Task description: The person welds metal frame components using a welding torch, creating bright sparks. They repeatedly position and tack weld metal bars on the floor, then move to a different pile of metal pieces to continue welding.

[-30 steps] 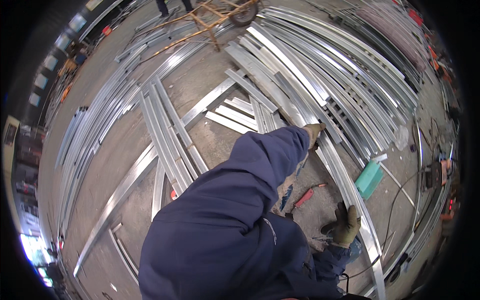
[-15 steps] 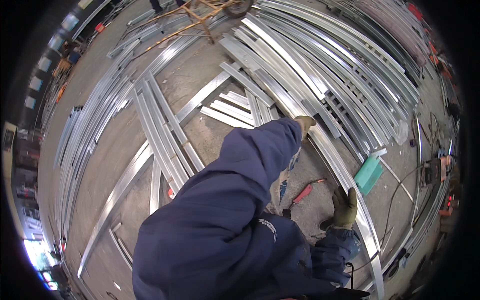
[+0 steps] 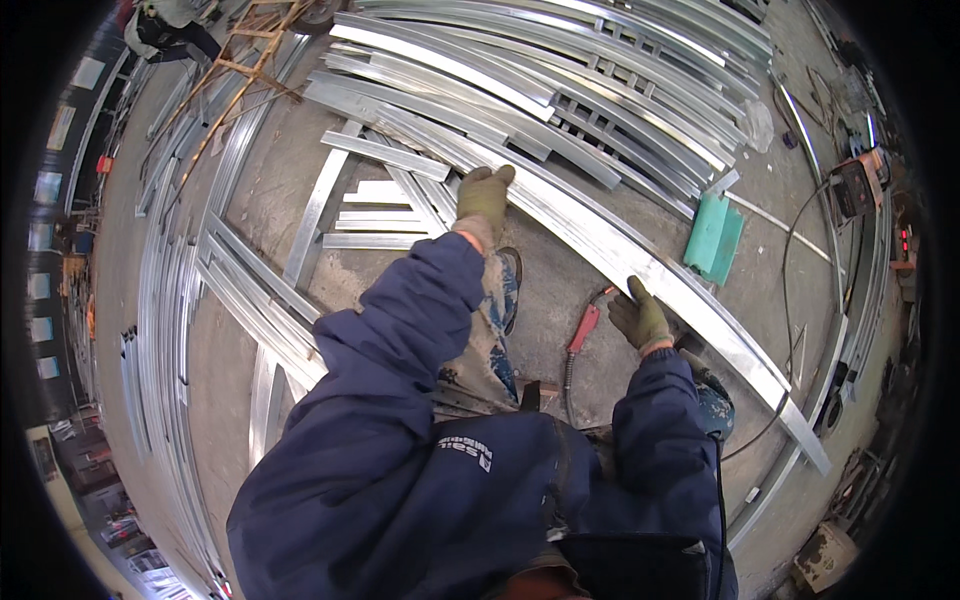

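A long, shiny metal channel (image 3: 590, 228) slants from the upper middle down to the lower right, in front of my body. My left hand (image 3: 484, 200), in an olive work glove, is closed on its near edge towards the far end. Further along the same edge, my right hand (image 3: 642, 318) holds the channel, thumb up and the other fingers partly hidden. On the concrete between my legs and the channel lies a welding torch (image 3: 584, 328) with a red handle and a dark hose. Short metal offcuts (image 3: 375, 222) lie left of my left hand.
Long metal profiles (image 3: 640, 75) are stacked beyond the channel. More bars (image 3: 262, 290) lie at left. A green plastic piece (image 3: 713, 240) is at right, near a cabled orange-and-black machine (image 3: 855, 190). A rusty frame (image 3: 255, 50) and another person (image 3: 170, 30) are at upper left.
The view has swung to the right, so the channel now lies more slantwise. Both hands remain on it, and my left arm appears less stretched across the view.
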